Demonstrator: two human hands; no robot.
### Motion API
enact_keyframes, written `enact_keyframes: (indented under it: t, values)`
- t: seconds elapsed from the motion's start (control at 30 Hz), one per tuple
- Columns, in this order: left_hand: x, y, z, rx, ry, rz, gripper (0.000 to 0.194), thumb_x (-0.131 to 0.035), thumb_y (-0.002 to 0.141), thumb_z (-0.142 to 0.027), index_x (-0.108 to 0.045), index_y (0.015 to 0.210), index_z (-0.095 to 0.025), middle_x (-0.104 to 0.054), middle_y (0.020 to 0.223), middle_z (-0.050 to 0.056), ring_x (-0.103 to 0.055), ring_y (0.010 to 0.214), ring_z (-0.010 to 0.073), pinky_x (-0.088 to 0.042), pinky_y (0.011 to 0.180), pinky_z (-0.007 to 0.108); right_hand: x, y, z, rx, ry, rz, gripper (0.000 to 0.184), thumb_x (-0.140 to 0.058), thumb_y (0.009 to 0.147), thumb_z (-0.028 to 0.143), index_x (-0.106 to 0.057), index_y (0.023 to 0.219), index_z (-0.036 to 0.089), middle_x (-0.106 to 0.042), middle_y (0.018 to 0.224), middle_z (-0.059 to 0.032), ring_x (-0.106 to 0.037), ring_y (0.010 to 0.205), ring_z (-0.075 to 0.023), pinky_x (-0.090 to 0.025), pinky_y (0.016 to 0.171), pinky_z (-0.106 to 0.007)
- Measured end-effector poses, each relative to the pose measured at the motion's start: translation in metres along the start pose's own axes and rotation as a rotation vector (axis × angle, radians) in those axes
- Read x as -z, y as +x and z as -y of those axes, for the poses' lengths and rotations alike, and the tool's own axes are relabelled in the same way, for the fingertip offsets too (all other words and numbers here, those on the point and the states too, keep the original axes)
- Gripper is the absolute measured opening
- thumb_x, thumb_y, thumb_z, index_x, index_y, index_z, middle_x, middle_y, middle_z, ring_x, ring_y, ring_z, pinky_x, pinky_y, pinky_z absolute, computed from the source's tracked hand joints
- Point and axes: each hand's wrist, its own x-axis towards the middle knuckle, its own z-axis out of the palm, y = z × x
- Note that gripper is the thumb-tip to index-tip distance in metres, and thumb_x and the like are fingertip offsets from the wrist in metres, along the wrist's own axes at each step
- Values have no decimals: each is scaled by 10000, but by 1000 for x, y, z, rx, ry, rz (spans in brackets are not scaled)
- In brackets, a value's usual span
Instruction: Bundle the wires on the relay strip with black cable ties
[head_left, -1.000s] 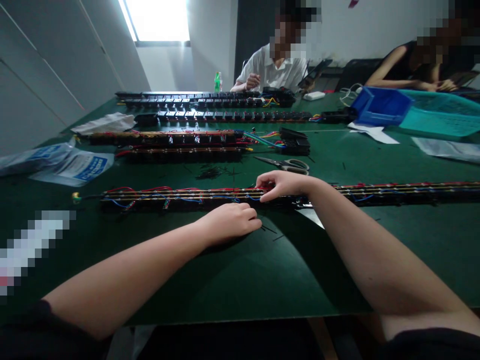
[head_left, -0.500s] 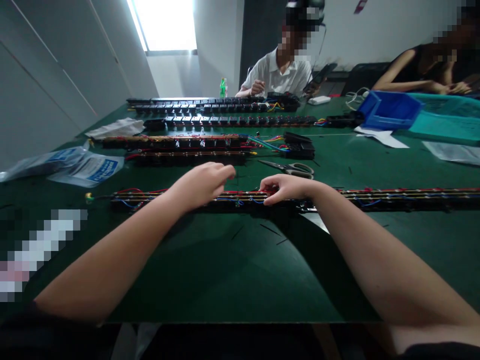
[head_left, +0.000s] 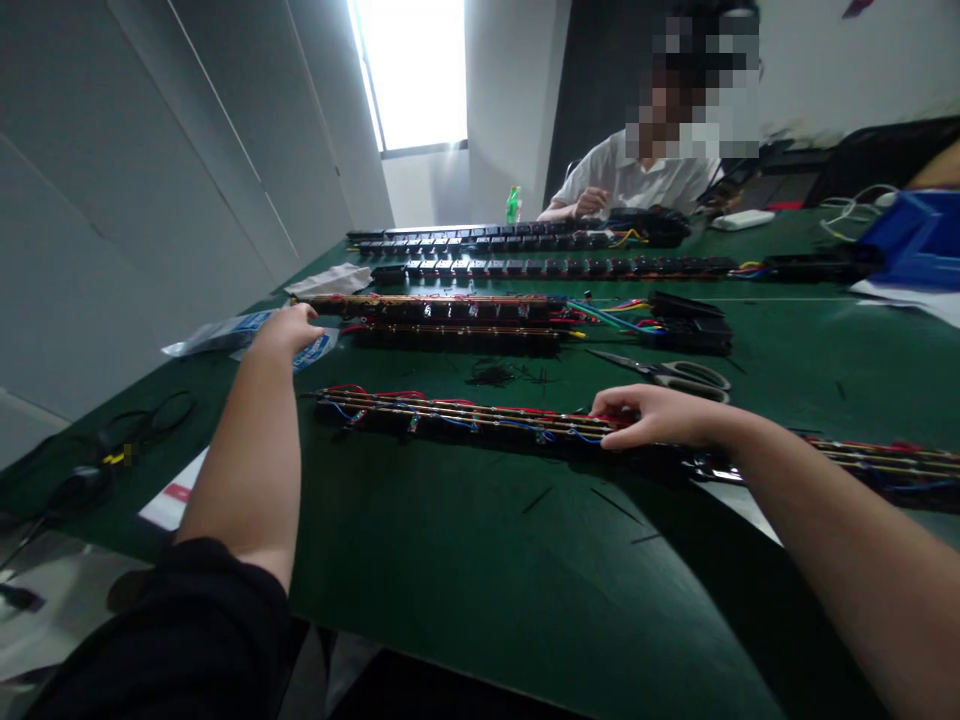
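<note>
A long black strip [head_left: 465,418] laced with red, blue and yellow wires lies across the green table [head_left: 480,570] in front of me. My right hand [head_left: 656,415] rests on its middle with the fingers curled down onto the wires. My left hand [head_left: 286,327] reaches far to the left. Its fingers lie over the clear plastic bags with blue labels [head_left: 225,335]. I cannot make out whether they hold a bag.
More wired strips [head_left: 450,310] lie in rows behind, with scissors [head_left: 675,372] and a black connector block [head_left: 690,322] to the right. A blue bin [head_left: 915,240] stands far right. A person in a white shirt [head_left: 645,180] sits at the far side. Black cables [head_left: 112,450] lie at left.
My left hand has left the table in front of the strip and swung far left to the plastic bags. The view has turned left. My right hand has stayed on the strip.
</note>
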Motion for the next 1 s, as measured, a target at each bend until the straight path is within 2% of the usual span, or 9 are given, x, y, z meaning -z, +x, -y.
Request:
enact_keyframes:
  t: [0.03,0.13,0.23,0.33,0.43,0.73,1.0]
  values:
    - [3,1,14,31,5,28,444,-600,930,-401,-545,1295,-155,-593,1292,115,-599,1150,248,-514,980,468,0,0,0,-2,1,-1,470,-711,668,564,-622,987,230,-651,927,-41,-623,880,-229,-487,770,-326]
    - [-1,0,44,61,1,92,405,-596,938,-397,-565,1260,-153,-590,1270,101,-607,1113,233,-544,941,450,0,0,0,-10,1,-3,467,-712,666,578,-627,975,238,-653,915,-43,-626,869,-234,-492,759,-331]
    - [-17,-4,58,77,-9,131,396,-595,940,-391,-567,1255,-152,-595,1257,98,-613,1097,229,-552,927,441,1,0,0,-29,-6,2,468,-708,669,593,-630,970,243,-650,894,-39,-627,852,-234,-489,738,-328]
    - [-34,-6,62,85,-4,156,386,-597,938,-396,-584,1230,-145,-605,1240,82,-615,1092,240,-552,926,432,1,-1,1,-42,-19,8,465,-705,675,595,-632,971,244,-647,887,-34,-622,850,-231,-478,732,-322]
    - [-43,-8,63,99,24,138,375,-594,941,-387,-584,1228,-145,-603,1244,83,-615,1093,235,-547,933,431,1,-1,3,-56,-13,13,463,-709,680,581,-628,986,242,-650,914,-37,-624,874,-232,-481,755,-325]
    - [-43,2,67,70,76,236,384,-601,936,-394,-581,1234,-153,-604,1239,88,-615,1095,231,-551,925,430,1,-4,6,-39,-5,12,455,-706,689,568,-619,981,230,-636,905,-43,-616,865,-227,-482,766,-334]
    - [-51,7,62,113,188,174,382,-609,933,-384,-576,1240,-160,-602,1243,92,-613,1104,227,-549,927,431,0,-2,1,-12,-1,1,481,-703,683,568,-615,991,209,-650,902,-44,-620,866,-223,-479,768,-333]
